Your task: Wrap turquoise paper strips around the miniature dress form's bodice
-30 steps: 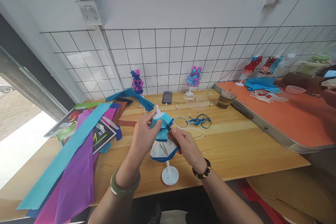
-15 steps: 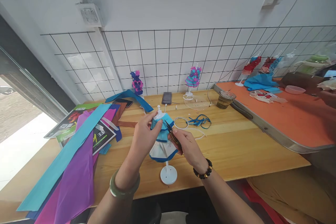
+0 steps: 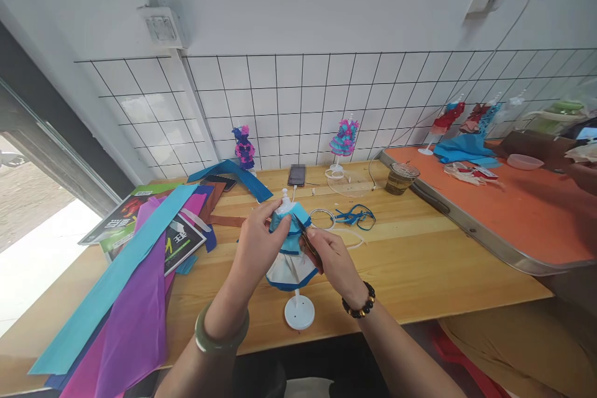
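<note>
Close in front of me a small white dress form (image 3: 299,313) stands on its round base, wearing a doll dress (image 3: 290,269) with a light-blue top and a white skirt edged in dark blue. My left hand (image 3: 262,231) pinches the light-blue cloth at the bodice, thumb in front. My right hand (image 3: 334,259) grips a pair of dark-handled scissors (image 3: 310,245). Their pointed tip lies against the light-blue cloth, just right of my left thumb. The fingers hide part of the scissors' handles.
Strips of coloured cloth (image 3: 135,323) and magazines (image 3: 125,217) cover the left side. Behind the form lie a tape roll (image 3: 322,219), blue scraps (image 3: 357,216) and a phone (image 3: 296,175). A cup (image 3: 401,178) stands by the orange table (image 3: 517,211); dressed forms (image 3: 344,139) line the wall.
The dress form's top has shifted very slightly right. The scissors' tip has moved a little against the light-blue cloth; both hands keep their hold.
</note>
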Tool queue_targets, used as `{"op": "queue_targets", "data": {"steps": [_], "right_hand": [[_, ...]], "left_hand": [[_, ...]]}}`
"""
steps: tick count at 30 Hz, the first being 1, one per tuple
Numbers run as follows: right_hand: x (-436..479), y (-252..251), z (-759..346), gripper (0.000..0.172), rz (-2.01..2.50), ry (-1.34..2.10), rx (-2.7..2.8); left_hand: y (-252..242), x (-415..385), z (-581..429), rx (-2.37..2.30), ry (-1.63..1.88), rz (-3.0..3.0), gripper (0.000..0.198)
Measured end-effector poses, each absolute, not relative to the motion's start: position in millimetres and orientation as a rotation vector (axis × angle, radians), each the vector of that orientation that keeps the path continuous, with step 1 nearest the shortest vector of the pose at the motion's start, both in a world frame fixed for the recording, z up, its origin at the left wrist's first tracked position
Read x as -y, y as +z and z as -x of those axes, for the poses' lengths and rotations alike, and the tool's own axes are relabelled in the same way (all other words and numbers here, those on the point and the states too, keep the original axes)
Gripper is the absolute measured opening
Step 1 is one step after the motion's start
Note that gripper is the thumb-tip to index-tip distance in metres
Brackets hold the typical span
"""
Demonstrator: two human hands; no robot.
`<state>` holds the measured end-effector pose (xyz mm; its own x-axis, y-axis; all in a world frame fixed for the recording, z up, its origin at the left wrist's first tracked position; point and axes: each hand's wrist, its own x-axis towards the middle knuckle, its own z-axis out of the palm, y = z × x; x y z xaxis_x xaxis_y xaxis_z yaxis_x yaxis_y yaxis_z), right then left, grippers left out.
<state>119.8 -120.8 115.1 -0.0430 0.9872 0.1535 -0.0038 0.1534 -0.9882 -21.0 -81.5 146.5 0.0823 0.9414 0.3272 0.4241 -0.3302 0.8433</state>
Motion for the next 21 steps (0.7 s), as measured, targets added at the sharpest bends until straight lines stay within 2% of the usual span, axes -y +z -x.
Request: {"op": "queue_targets", "data": {"steps": [21], "right_hand": [[122.9, 112.5, -126.3, 0.045, 1.187, 1.052, 1.348]], "left_hand": [[151.6, 86.3, 19.2, -1.381, 1.213, -1.854, 0.04]]}}
